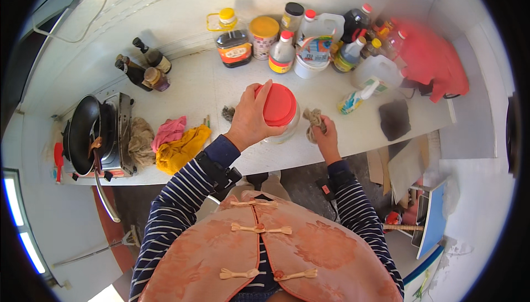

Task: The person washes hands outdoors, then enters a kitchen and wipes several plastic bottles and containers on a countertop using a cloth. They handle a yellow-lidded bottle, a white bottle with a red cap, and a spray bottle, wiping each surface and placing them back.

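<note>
My left hand (254,118) grips a clear jar (295,126) by its red screw lid (279,104), thumb on the near side and fingers over the far side. The jar stands on the white countertop (265,159), close to its front edge. To the right of it, my right hand (328,138) pinches a crumpled grey-brown cloth (312,124), held just apart from the jar. Part of a dark scouring pad (228,113) shows behind my left hand. A spray bottle (358,97) lies or leans farther right; its exact tilt is hard to tell.
Several bottles and tubs, among them a yellow-capped jug (233,45) and a white tub (310,64), line the wall. A wok (83,136) sits on a gas stove (120,136) at left, beside yellow (182,149) and pink cloths (169,131). A red bag (434,60) and dark cloth (394,120) lie right.
</note>
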Demonstrator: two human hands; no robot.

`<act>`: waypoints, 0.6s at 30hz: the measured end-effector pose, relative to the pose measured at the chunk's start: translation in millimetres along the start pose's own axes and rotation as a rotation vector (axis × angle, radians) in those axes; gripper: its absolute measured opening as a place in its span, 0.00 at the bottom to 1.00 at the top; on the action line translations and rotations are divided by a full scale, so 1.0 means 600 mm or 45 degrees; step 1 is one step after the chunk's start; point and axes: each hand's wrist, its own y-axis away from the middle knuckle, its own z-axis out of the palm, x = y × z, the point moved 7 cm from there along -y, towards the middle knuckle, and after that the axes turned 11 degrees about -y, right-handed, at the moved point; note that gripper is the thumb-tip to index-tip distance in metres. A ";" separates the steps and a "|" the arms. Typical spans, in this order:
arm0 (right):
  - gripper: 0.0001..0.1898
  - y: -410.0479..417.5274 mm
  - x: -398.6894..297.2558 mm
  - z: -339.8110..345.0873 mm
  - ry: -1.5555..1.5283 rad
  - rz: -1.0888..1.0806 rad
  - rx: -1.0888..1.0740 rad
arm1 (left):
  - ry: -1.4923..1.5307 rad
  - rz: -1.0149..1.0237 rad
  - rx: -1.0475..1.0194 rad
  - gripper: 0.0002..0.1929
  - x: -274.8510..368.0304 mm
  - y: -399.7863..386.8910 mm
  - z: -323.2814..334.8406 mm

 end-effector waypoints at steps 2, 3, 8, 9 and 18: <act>0.22 -0.010 -0.066 -0.026 -0.168 -0.154 0.015 | 0.028 0.039 -0.119 0.63 0.012 0.003 0.034; 0.22 -0.015 -0.096 -0.038 -0.207 -0.112 0.057 | 0.074 0.111 -0.095 0.65 0.021 0.005 0.039; 0.28 -0.003 -0.302 0.015 -0.006 -0.571 -0.357 | 0.494 0.036 -0.130 0.68 -0.001 0.024 0.063; 0.29 0.003 -0.330 0.040 0.155 -0.697 -0.432 | 0.566 0.013 -0.182 0.67 -0.008 0.029 0.070; 0.30 -0.046 -0.304 0.146 0.488 -0.603 -0.565 | 0.578 -0.036 -0.094 0.63 -0.026 0.049 0.097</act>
